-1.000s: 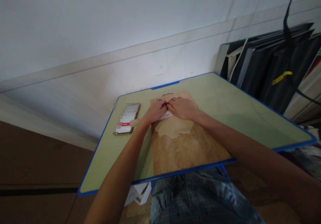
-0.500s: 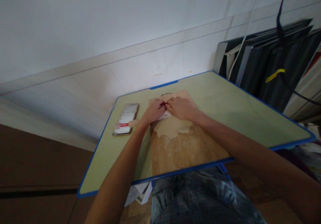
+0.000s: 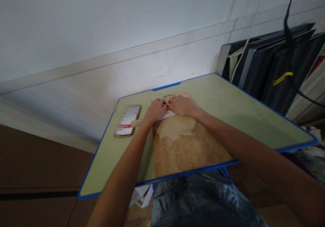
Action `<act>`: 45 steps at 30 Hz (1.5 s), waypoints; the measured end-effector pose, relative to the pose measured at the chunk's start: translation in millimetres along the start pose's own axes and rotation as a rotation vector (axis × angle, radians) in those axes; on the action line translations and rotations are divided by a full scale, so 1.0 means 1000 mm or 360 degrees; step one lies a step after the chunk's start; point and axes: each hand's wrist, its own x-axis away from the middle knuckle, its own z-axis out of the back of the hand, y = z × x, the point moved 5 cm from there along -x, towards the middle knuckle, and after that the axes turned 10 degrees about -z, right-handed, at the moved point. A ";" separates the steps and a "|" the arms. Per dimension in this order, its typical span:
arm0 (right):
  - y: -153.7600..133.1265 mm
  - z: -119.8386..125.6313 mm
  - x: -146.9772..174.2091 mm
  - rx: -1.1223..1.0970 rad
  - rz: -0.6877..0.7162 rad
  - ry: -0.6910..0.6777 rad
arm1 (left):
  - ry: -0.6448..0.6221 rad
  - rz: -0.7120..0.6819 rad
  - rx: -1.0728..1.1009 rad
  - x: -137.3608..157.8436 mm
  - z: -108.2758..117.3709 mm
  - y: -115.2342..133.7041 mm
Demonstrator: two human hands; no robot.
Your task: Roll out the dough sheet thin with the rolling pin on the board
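Observation:
A thin tan sheet of dough [image 3: 175, 128] with a ragged near edge lies on a wooden board [image 3: 188, 152]. My left hand [image 3: 156, 110] and my right hand [image 3: 181, 105] meet over its far part, fingers bent down and thumbs nearly touching. Both seem closed on the far part of the dough, though the fingertips are mostly hidden. Just below them shows a pale, whitish band [image 3: 166, 115], perhaps a rolled fold. A tan stick end [image 3: 136, 122], like that of a rolling pin, sticks out left of my left wrist; its other end is hidden.
The board rests on a pale green table [image 3: 243, 118] with a blue rim. A phone [image 3: 128, 120] lies on the left, partly pixelated. Behind stands a white wall [image 3: 142, 61]; dark flat panels [image 3: 274, 64] lean at the right, with a hanging black cord [image 3: 288, 34].
Both hands stay at the far part of the dough, shifted only slightly. The stick end has moved a little left over the phone's edge. The camera view has shifted slightly.

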 end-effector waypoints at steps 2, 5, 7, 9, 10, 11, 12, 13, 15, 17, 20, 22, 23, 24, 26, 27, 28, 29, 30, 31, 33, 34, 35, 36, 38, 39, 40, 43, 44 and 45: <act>0.001 0.000 0.001 -0.0009 -0.0027 0.0005 | -0.0007 -0.0001 -0.0005 0.001 0.001 0.001; 0.001 0.001 0.004 -0.0026 -0.0063 0.0009 | -0.0014 0.0003 -0.0014 0.003 0.002 0.003; 0.001 0.001 0.005 -0.0027 -0.0064 0.0012 | -0.0015 0.0005 -0.0020 0.004 0.002 0.004; 0.001 0.001 0.006 -0.0027 -0.0065 0.0012 | -0.0016 0.0005 -0.0025 0.004 0.003 0.005; 0.001 0.001 0.005 -0.0031 -0.0066 0.0012 | -0.0017 0.0004 -0.0026 0.005 0.003 0.006; 0.001 0.001 0.005 -0.0036 -0.0066 0.0013 | -0.0019 0.0003 -0.0027 0.005 0.003 0.006; 0.001 0.001 0.005 -0.0043 -0.0065 0.0015 | -0.0022 0.0002 -0.0026 0.005 0.002 0.006; 0.001 0.001 0.005 -0.0049 -0.0060 0.0019 | -0.0025 0.0000 -0.0025 0.005 0.002 0.006; 0.000 0.001 0.005 -0.0059 -0.0052 0.0025 | -0.0030 -0.0004 -0.0023 0.004 0.002 0.005; 0.000 0.001 0.005 -0.0067 -0.0049 0.0023 | -0.0032 -0.0004 -0.0021 0.004 0.001 0.004; 0.000 0.001 0.006 -0.0066 -0.0061 0.0004 | -0.0030 0.0003 -0.0022 0.005 0.000 0.005; 0.000 0.001 0.007 -0.0054 -0.0071 0.0000 | -0.0026 0.0007 -0.0025 0.005 0.001 0.005; 0.000 0.002 0.007 -0.0047 -0.0077 0.0003 | -0.0026 0.0004 -0.0026 0.005 0.001 0.006; 0.000 0.002 0.007 -0.0043 -0.0074 0.0011 | -0.0028 -0.0004 -0.0027 0.005 0.002 0.006; 0.000 0.001 0.007 -0.0042 -0.0048 0.0019 | -0.0044 -0.0025 -0.0028 0.005 0.004 0.005; 0.000 0.000 0.006 -0.0040 -0.0023 0.0015 | -0.0055 -0.0032 -0.0031 0.005 0.005 0.004; 0.000 -0.001 0.006 -0.0040 -0.0002 0.0009 | -0.0066 -0.0033 -0.0037 0.005 0.006 0.001; 0.000 -0.002 0.005 -0.0046 0.0003 0.0012 | -0.0077 -0.0029 -0.0047 0.007 0.007 -0.002; 0.001 -0.003 0.005 -0.0058 -0.0008 0.0024 | -0.0089 -0.0024 -0.0058 0.009 0.008 -0.006; 0.002 -0.003 0.005 -0.0076 -0.0027 0.0046 | -0.0100 -0.0021 -0.0069 0.011 0.009 -0.009; 0.004 -0.004 0.006 -0.0129 -0.0041 0.0111 | -0.0132 -0.0030 -0.0084 0.020 0.010 -0.013; 0.004 -0.004 0.007 -0.0152 -0.0021 0.0139 | -0.0157 -0.0034 -0.0091 0.026 0.011 -0.014; 0.003 -0.003 0.009 -0.0166 0.0021 0.0155 | -0.0181 -0.0029 -0.0100 0.032 0.011 -0.013; 0.001 -0.003 0.012 -0.0169 0.0067 0.0159 | -0.0199 -0.0022 -0.0112 0.038 0.011 -0.011; 0.000 -0.003 0.019 -0.0159 0.0127 0.0148 | -0.0212 -0.0024 -0.0131 0.052 0.012 -0.004; -0.001 -0.003 0.023 -0.0148 0.0147 0.0138 | -0.0204 -0.0038 -0.0136 0.058 0.013 0.001; -0.002 -0.002 0.027 -0.0137 0.0169 0.0131 | -0.0189 -0.0059 -0.0134 0.065 0.014 0.006; -0.005 0.000 0.045 -0.0096 0.0275 0.0158 | -0.0142 -0.0119 -0.0113 0.083 0.017 0.020; -0.005 0.000 0.051 -0.0079 0.0314 0.0183 | -0.0125 -0.0140 -0.0107 0.089 0.018 0.025; -0.006 0.001 0.058 -0.0069 0.0344 0.0213 | -0.0112 -0.0168 -0.0101 0.096 0.019 0.029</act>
